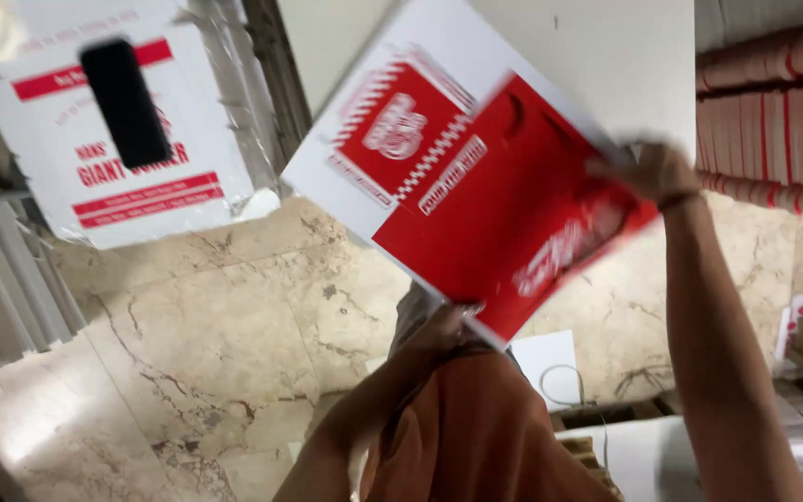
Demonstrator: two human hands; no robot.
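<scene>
I hold a flat red carton blank (504, 223) up in front of me, tilted, with white print on it. My left hand (443, 333) grips its lower edge and my right hand (652, 172) grips its upper right edge. Behind it a larger white sheet (476, 56) with a red printed panel (401, 130) lies slanted. The picture is blurred by motion.
A white box (151, 177) with red stripes and a black handle hole sits at the upper left. Stacks of red and white folded cartons (773, 121) fill the right. The floor is beige marble (216, 344). Wooden pallets and white sheets (634, 446) lie at the lower right.
</scene>
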